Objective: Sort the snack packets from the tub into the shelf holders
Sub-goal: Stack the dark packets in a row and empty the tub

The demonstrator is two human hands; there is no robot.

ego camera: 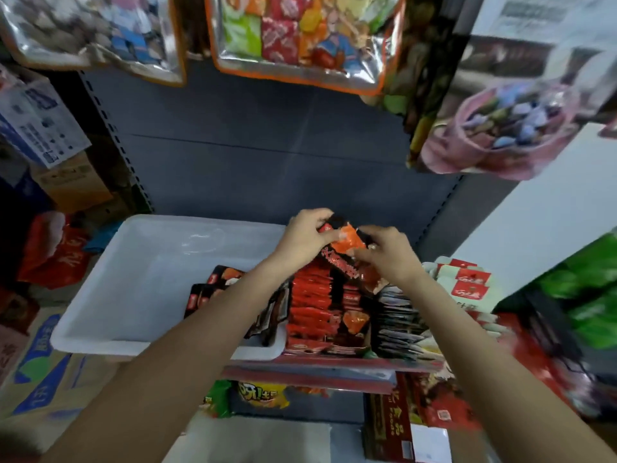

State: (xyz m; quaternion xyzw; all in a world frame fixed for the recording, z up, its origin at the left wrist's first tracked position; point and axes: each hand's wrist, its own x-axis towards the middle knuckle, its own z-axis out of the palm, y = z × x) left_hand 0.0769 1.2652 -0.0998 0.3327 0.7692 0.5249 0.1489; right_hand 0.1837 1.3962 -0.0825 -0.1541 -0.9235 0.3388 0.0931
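Two bare forearms reach up from the bottom edge of the frame toward its centre. At centre, the left hand (305,233) and the right hand (389,253) meet over an orange-red snack packet (349,240); the fingers of both hands are curled around it, the left pinching its upper left end, the right gripping its right side. The packet is held just above the far end of a red shelf holder (329,312) right of centre, which is packed with upright red-and-black packets in a tight row. Just right of that row stands a second row of dark and silver packets (395,320), and further right a stack of white-and-red packets (467,282).

Left of centre sits a white plastic tub (140,285), mostly bare inside, with a few black-and-red packets (217,289) lying at its right end, partly under the left forearm. The tub touches the red holder's left side.

Large clear bags of assorted sweets (297,38) hang along the top of the frame in front of the grey shelf back panel (267,155). Cardboard boxes (43,125) are stacked at the left edge, and green packets (587,295) blur at the right edge.
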